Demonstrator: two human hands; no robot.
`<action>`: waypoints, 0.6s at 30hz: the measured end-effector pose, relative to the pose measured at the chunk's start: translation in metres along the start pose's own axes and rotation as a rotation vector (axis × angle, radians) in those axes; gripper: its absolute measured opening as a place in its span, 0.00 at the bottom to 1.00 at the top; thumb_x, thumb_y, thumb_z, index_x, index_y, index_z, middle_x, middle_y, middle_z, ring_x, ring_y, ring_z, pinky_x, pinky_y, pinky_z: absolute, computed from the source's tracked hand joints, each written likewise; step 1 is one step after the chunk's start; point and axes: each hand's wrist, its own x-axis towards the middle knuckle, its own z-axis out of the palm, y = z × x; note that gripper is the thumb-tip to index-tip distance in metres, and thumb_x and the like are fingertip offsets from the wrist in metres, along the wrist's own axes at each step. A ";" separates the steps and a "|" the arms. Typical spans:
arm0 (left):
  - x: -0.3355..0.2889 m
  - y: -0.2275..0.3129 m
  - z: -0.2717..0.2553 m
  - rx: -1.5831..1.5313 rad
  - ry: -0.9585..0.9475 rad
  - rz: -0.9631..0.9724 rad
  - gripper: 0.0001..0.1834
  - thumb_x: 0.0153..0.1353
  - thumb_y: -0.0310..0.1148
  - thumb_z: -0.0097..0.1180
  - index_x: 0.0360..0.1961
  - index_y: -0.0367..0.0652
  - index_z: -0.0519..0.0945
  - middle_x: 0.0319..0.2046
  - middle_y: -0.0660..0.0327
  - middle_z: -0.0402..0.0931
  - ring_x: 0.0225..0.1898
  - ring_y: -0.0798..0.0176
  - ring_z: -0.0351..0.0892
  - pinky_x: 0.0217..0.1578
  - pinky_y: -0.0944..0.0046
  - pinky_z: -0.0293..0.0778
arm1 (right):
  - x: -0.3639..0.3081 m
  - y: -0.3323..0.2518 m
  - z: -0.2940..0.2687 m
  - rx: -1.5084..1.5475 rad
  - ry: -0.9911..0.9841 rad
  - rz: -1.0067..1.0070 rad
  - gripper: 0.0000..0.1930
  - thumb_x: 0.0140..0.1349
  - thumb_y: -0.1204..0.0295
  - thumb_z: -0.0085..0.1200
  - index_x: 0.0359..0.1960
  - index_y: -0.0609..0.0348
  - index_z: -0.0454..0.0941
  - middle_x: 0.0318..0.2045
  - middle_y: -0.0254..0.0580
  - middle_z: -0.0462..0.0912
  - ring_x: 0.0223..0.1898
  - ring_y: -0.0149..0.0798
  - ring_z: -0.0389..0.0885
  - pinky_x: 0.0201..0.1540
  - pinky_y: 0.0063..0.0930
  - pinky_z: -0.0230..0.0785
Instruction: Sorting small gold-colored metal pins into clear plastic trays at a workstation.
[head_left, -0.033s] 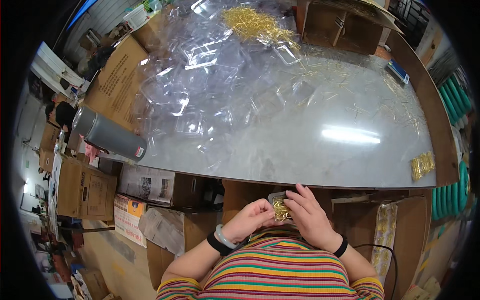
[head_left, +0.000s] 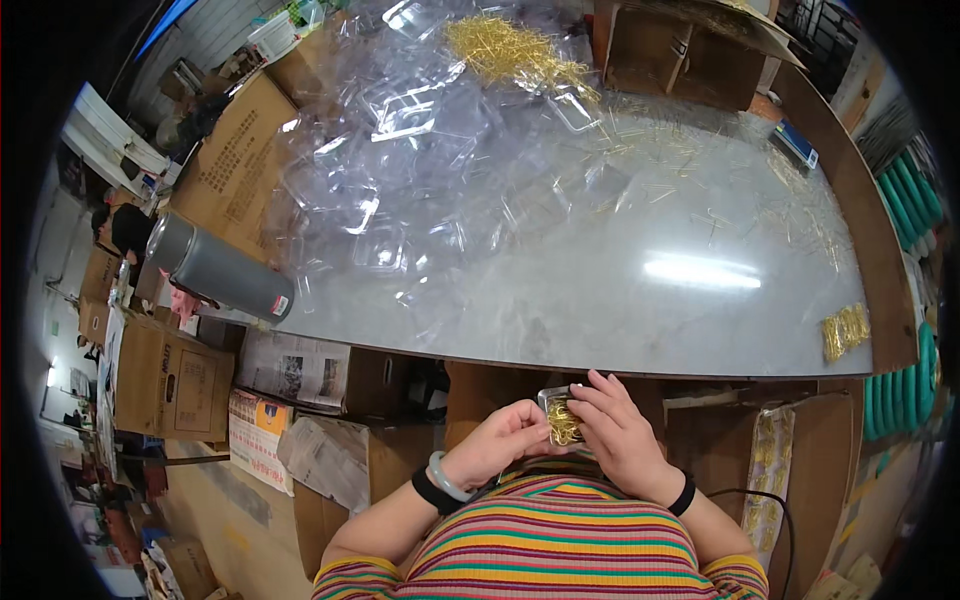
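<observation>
Close in front of my chest, just below the table's front edge, I hold a small clear plastic box with thin gold-coloured metal hooks inside. My left hand is closed, its thumb and fingertips pinched at the box's left edge. On the other side, my right hand grips the box, its fingers fairly straight along the right rim and partly over the opening. The palm side of that hand and the box's underside are hidden.
A heap of clear plastic shells covers the table's left half, with a pile of gold hooks at the back. Loose hooks lie to the right, and a gold bundle by the wooden edge. A grey bottle leans at left.
The box tilts slightly differently between my hands, and my right fingers have shifted a little. Everything on the table is unchanged.
</observation>
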 end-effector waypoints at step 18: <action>0.089 0.060 0.018 1.423 0.292 0.921 0.31 0.65 0.37 0.61 0.64 0.34 0.67 0.65 0.43 0.64 0.69 0.38 0.62 0.65 0.46 0.64 | 0.066 0.029 -0.016 0.205 0.358 0.162 0.26 0.56 0.82 0.61 0.58 0.59 0.75 0.53 0.53 0.80 0.62 0.56 0.74 0.65 0.45 0.67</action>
